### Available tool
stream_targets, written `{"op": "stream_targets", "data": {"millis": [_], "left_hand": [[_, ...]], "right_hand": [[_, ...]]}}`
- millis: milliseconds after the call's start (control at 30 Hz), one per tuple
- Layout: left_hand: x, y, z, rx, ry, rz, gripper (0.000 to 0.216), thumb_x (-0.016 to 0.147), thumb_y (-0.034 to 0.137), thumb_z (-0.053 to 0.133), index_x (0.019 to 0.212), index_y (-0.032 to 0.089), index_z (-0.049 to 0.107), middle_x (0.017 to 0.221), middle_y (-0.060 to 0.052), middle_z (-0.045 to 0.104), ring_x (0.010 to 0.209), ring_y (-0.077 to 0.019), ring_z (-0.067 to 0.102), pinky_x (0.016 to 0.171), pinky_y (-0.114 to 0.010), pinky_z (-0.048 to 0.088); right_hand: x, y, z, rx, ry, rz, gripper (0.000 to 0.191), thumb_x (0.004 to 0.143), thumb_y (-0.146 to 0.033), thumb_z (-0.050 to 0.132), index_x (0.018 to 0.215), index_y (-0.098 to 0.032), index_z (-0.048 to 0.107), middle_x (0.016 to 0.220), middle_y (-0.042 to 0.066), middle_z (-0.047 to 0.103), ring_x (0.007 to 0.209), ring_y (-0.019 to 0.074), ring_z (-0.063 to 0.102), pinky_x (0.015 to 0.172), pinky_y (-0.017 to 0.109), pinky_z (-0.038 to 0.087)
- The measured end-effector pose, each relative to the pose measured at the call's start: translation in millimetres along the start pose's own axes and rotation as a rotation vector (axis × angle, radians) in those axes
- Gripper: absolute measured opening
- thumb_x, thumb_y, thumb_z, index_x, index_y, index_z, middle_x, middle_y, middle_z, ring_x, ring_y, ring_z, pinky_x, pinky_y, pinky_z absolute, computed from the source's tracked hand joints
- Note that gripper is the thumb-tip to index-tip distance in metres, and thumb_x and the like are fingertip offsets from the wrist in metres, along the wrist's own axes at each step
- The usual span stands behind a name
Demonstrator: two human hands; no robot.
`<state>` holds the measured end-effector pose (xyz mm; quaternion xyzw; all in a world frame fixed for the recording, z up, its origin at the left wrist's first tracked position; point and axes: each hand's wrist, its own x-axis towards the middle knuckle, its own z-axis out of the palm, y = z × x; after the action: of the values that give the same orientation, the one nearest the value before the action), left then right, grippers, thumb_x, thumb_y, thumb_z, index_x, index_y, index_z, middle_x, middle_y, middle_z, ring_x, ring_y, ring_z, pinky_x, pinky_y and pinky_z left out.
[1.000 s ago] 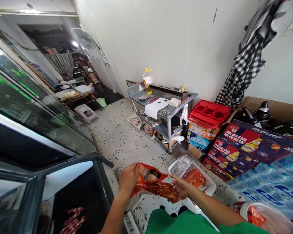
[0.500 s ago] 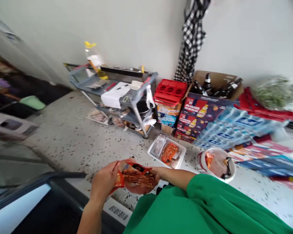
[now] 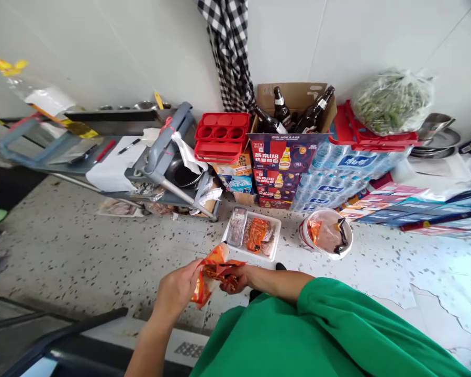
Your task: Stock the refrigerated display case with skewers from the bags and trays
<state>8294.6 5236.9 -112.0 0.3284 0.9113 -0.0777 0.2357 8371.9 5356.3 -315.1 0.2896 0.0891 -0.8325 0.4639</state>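
Note:
An orange and clear plastic food packet (image 3: pixel 203 287) is held in front of me, above the floor. My left hand (image 3: pixel 177 287) grips its left side, the thumb pressed on the plastic. My right hand (image 3: pixel 237 277) is closed on the packet's right side, where thin brown strips like skewers show under an orange flap. Whether those strips are loose or behind plastic I cannot tell. Just beyond my hands, a white tray (image 3: pixel 275 238) on the floor holds another orange packet (image 3: pixel 256 234) and a clear pack (image 3: pixel 236 228) of frozen-looking food.
A white bucket (image 3: pixel 304 230) with a plastic bag in it stands right of the tray. Along the wall are a grey cart (image 3: pixel 157 162), a beer carton (image 3: pixel 284 152) with brown bottles, red plastic carriers (image 3: pixel 222 133) and shrink-wrapped water bottles (image 3: pixel 329 180). A black-edged bin-like object (image 3: pixel 90 340) is at lower left.
My view has turned right, so the cart and boxes sit further left. The packet has gone from spread flat to folded and tilted between my hands, which both still hold it.

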Motion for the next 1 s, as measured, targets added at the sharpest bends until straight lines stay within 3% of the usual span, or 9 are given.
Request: {"op": "stream_targets", "data": {"millis": [100, 200, 300, 467, 600, 733, 867, 1000], "left_hand": [[14.5, 22.0, -5.3, 0.026, 0.017, 0.024, 0.055, 0.101, 0.037, 0.026, 0.137, 0.016, 0.062, 0.119, -0.012, 0.073, 0.105, -0.0292, 0.07, 0.091, -0.036, 0.05], [22.6, 49.3, -10.7, 0.006, 0.047, 0.039, 0.048, 0.103, 0.035, 0.03, 0.129, 0.019, 0.066, 0.116, -0.01, 0.075, 0.102, -0.026, 0.071, 0.087, -0.032, 0.05], [28.9, 75.0, -20.4, 0.001, 0.059, 0.056, 0.042, 0.105, 0.035, 0.031, 0.113, 0.022, 0.07, 0.1, -0.006, 0.077, 0.092, -0.0225, 0.072, 0.079, -0.027, 0.049], [32.1, 78.9, -39.8, -0.063, 0.135, 0.009, 0.04, 0.104, 0.035, 0.033, 0.106, 0.021, 0.07, 0.09, -0.007, 0.076, 0.085, -0.023, 0.071, 0.074, -0.027, 0.047], [25.3, 51.6, -38.3, -0.165, 0.229, -0.044, 0.039, 0.103, 0.037, 0.035, 0.114, 0.021, 0.069, 0.097, -0.009, 0.076, 0.091, -0.0255, 0.071, 0.078, -0.03, 0.05], [17.5, 9.4, -29.3, -0.277, 0.266, -0.074, 0.04, 0.102, 0.04, 0.041, 0.132, 0.024, 0.062, 0.111, -0.009, 0.075, 0.104, -0.0289, 0.07, 0.089, -0.036, 0.053], [3.5, -53.6, -19.4, -0.494, 0.326, -0.063, 0.05, 0.097, 0.038, 0.05, 0.144, 0.022, 0.054, 0.129, -0.009, 0.069, 0.118, -0.0283, 0.065, 0.103, -0.039, 0.049], [-16.1, -125.3, -7.2, -0.719, 0.415, -0.012, 0.048, 0.093, 0.041, 0.052, 0.135, 0.02, 0.061, 0.132, -0.007, 0.068, 0.121, -0.0246, 0.062, 0.107, -0.034, 0.046]], "right_hand": [[-25.6, -7.6, -12.7, 0.175, 0.047, 0.084, 0.03, 0.097, -0.024, 0.053, 0.069, -0.016, 0.046, 0.058, -0.005, 0.036, 0.044, 0.0057, 0.033, 0.041, 0.012, 0.025], [-47.0, -12.6, -24.1, 0.187, 0.062, 0.034, 0.034, 0.1, -0.023, 0.048, 0.067, -0.016, 0.043, 0.056, -0.007, 0.034, 0.044, 0.0043, 0.03, 0.042, 0.011, 0.022], [-60.2, -25.0, -34.6, 0.148, 0.081, -0.011, 0.036, 0.101, -0.024, 0.046, 0.066, -0.017, 0.04, 0.054, -0.008, 0.031, 0.042, 0.0033, 0.027, 0.042, 0.01, 0.02], [-63.6, -55.5, -27.8, 0.065, 0.112, -0.056, 0.035, 0.102, -0.023, 0.041, 0.068, -0.015, 0.046, 0.052, -0.007, 0.034, 0.039, 0.0021, 0.027, 0.039, 0.008, 0.02], [-56.0, -64.9, -6.3, 0.029, 0.12, -0.093, 0.037, 0.103, -0.025, 0.042, 0.069, -0.014, 0.049, 0.052, -0.008, 0.032, 0.038, 0.0014, 0.026, 0.038, 0.008, 0.021], [-33.2, -68.1, 18.4, 0.082, 0.147, -0.167, 0.034, 0.101, -0.022, 0.044, 0.068, -0.016, 0.051, 0.053, -0.007, 0.032, 0.036, 0.0025, 0.024, 0.035, 0.011, 0.02], [0.6, -70.1, 52.8, 0.176, 0.168, -0.204, 0.032, 0.098, -0.017, 0.041, 0.066, -0.019, 0.047, 0.052, -0.008, 0.027, 0.036, 0.0035, 0.024, 0.034, 0.01, 0.019], [37.8, -70.9, 91.3, 0.136, 0.155, -0.248, 0.028, 0.085, -0.011, 0.053, 0.062, -0.02, 0.041, 0.052, -0.008, 0.027, 0.038, 0.003, 0.026, 0.035, 0.01, 0.02]]}}
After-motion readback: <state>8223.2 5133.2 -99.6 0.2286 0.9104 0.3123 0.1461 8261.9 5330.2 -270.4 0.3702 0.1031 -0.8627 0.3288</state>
